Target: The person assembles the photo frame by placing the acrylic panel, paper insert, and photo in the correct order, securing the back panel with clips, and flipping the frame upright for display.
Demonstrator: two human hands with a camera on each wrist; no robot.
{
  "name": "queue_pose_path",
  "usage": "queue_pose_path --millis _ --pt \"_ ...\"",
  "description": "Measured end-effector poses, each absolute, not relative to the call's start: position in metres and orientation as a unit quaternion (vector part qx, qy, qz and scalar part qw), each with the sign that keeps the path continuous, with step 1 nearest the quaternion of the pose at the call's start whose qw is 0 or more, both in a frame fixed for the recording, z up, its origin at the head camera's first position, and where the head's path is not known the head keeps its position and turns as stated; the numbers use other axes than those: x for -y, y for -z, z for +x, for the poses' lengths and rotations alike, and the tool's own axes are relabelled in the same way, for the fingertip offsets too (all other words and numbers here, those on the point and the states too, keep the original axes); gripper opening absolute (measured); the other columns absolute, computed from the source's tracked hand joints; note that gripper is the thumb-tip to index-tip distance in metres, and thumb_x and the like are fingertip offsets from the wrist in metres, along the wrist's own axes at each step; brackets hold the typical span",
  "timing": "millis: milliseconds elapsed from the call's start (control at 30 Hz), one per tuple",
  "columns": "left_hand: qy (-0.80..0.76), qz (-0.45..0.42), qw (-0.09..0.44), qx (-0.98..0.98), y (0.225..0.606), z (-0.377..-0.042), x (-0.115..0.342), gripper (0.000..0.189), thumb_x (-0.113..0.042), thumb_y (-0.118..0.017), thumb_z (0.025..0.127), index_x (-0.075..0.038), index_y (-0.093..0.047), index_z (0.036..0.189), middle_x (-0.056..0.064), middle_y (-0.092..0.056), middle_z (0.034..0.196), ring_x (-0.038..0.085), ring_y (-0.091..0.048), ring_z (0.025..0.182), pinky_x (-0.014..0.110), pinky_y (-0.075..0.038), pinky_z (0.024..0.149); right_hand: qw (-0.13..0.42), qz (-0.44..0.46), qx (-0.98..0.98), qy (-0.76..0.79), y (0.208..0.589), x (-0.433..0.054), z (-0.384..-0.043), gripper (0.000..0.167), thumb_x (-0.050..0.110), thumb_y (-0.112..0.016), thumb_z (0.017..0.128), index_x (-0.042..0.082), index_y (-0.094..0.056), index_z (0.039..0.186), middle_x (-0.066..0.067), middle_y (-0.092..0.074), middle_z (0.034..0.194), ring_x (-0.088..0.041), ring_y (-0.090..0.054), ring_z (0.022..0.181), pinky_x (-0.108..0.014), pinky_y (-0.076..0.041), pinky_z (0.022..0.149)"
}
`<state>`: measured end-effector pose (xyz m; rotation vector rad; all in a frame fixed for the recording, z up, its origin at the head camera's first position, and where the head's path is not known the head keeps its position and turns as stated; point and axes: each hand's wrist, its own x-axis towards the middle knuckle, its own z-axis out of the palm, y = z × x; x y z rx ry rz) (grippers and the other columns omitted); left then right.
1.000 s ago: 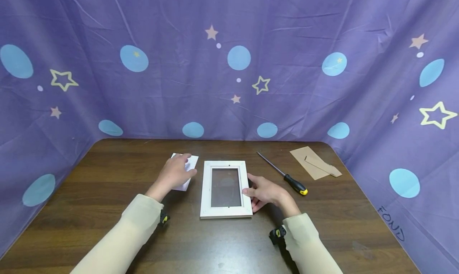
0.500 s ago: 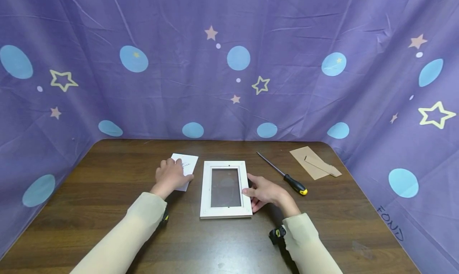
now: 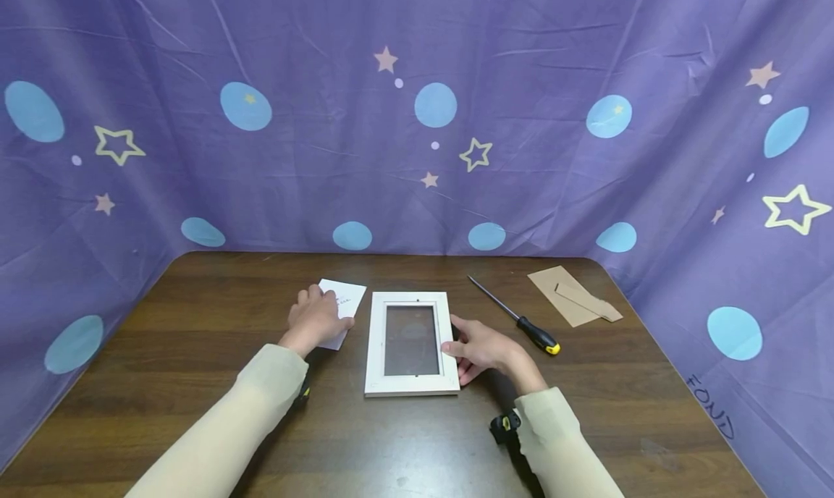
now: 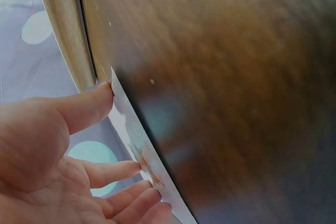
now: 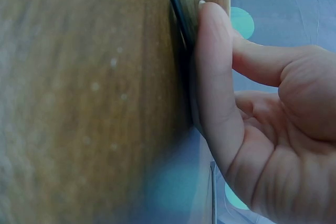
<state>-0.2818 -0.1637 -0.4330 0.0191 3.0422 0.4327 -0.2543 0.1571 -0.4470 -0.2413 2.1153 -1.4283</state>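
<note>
My left hand (image 3: pixel 311 320) spans a white paper card (image 3: pixel 349 297) with dark script, left of the frame. Its thumb lies at the card's right edge and the fingers at the left side. From the left wrist, thumb and fingertips meet the card (image 4: pixel 137 145) close to the wood. A white picture frame (image 3: pixel 376 346) with a clear pane lies on the table in front of me. With its thumb on top, my right hand (image 3: pixel 482 347) grips the frame's right side. In the right wrist view a finger (image 5: pixel 215 77) runs along that edge, hiding part of it.
Right of the frame lies a screwdriver (image 3: pixel 536 334) with a black and yellow handle. Beyond it, a brown backing board (image 3: pixel 552 281) with a strut rests near the back right corner. A purple patterned curtain (image 3: pixel 417 187) surrounds the wooden table (image 3: pixel 417 454).
My left hand drew back and left over the card, then closed on its sides. The card has slid slightly right. The right hand and frame stayed in place.
</note>
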Motion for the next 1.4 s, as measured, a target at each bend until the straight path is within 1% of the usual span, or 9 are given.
queue_pose_path --millis 200,500,667,833,967,1033,1133,1300,1400 --pt "-0.128 0.007 0.036 -0.991 0.431 -0.283 0.159 0.066 -0.038 -0.074 0.088 0.009 -0.054 0.129 0.030 -0.042 0.124 0.044 -0.041 0.111 0.054 -0.047 0.084 0.285 -0.087 -0.793 0.531 0.447 -0.158 -0.254 0.073 0.014 -0.060 0.101 0.011 -0.017 0.161 -0.023 -0.058 0.094 -0.026 -0.065 0.061 -0.044 -0.063 0.057" --pt "-0.115 0.021 0.019 -0.993 0.429 -0.283 0.154 0.056 -0.031 -0.071 0.086 0.008 -0.057 0.124 0.030 -0.050 0.116 0.045 -0.048 0.107 0.057 -0.051 0.077 0.285 -0.086 -0.792 0.533 0.449 -0.158 -0.254 0.073 0.013 -0.059 0.102 0.009 -0.016 0.161 -0.023 -0.058 0.094 -0.026 -0.065 0.061 -0.044 -0.063 0.057" --pt "-0.121 0.020 0.003 -0.992 0.425 -0.282 0.155 0.044 -0.025 -0.069 0.081 0.006 -0.064 0.112 0.026 -0.054 0.108 0.045 -0.053 0.098 0.056 -0.053 0.069 0.286 -0.089 -0.789 0.536 0.449 -0.158 -0.254 0.073 0.013 -0.059 0.102 0.008 -0.015 0.161 -0.023 -0.058 0.094 -0.026 -0.064 0.060 -0.044 -0.063 0.057" --pt "-0.126 0.037 -0.007 -0.991 0.417 -0.281 0.156 0.036 -0.024 -0.066 0.081 0.006 -0.068 0.099 0.026 -0.052 0.108 0.044 -0.052 0.095 0.054 -0.053 0.066 0.285 -0.084 -0.793 0.532 0.448 -0.158 -0.255 0.074 0.014 -0.060 0.101 0.009 -0.016 0.161 -0.022 -0.057 0.095 -0.025 -0.064 0.061 -0.043 -0.063 0.057" --pt "-0.102 0.042 -0.001 -0.994 0.413 -0.280 0.156 0.028 -0.026 -0.065 0.082 0.001 -0.067 0.086 0.019 -0.059 0.090 0.038 -0.057 0.082 0.051 -0.053 0.062 0.287 -0.085 -0.793 0.530 0.447 -0.159 -0.255 0.074 0.014 -0.060 0.101 0.010 -0.016 0.161 -0.023 -0.057 0.095 -0.025 -0.064 0.061 -0.042 -0.063 0.057" --pt "-0.090 0.043 -0.002 -0.995 0.411 -0.280 0.156 0.026 -0.027 -0.065 0.082 -0.001 -0.067 0.083 0.016 -0.061 0.082 0.034 -0.057 0.073 0.049 -0.052 0.058 0.287 -0.086 -0.793 0.530 0.447 -0.159 -0.255 0.074 0.014 -0.060 0.101 0.010 -0.016 0.161 -0.023 -0.057 0.095 -0.025 -0.064 0.060 -0.043 -0.062 0.057" --pt "-0.087 0.046 -0.006 -0.995 0.408 -0.280 0.156 0.024 -0.024 -0.063 0.083 0.000 -0.068 0.082 0.014 -0.061 0.077 0.031 -0.056 0.065 0.046 -0.051 0.053 0.286 -0.086 -0.793 0.531 0.447 -0.159 -0.255 0.074 0.013 -0.059 0.102 0.010 -0.016 0.161 -0.023 -0.057 0.095 -0.025 -0.064 0.060 -0.043 -0.062 0.056" --pt "-0.111 0.042 -0.014 -0.993 0.404 -0.279 0.156 0.021 -0.018 -0.061 0.086 0.000 -0.067 0.077 0.013 -0.059 0.072 0.029 -0.056 0.061 0.042 -0.050 0.047 0.285 -0.086 -0.793 0.532 0.448 -0.159 -0.256 0.073 0.013 -0.059 0.102 0.012 -0.017 0.161 -0.023 -0.058 0.095 -0.025 -0.064 0.060 -0.043 -0.062 0.056" --pt "-0.131 0.043 -0.031 -0.990 0.403 -0.279 0.156 0.020 -0.013 -0.058 0.086 0.000 -0.065 0.071 0.013 -0.058 0.070 0.028 -0.055 0.060 0.042 -0.050 0.046 0.287 -0.085 -0.792 0.532 0.448 -0.159 -0.255 0.072 0.014 -0.059 0.102 0.012 -0.018 0.161 -0.023 -0.057 0.095 -0.025 -0.064 0.060 -0.043 -0.062 0.057"
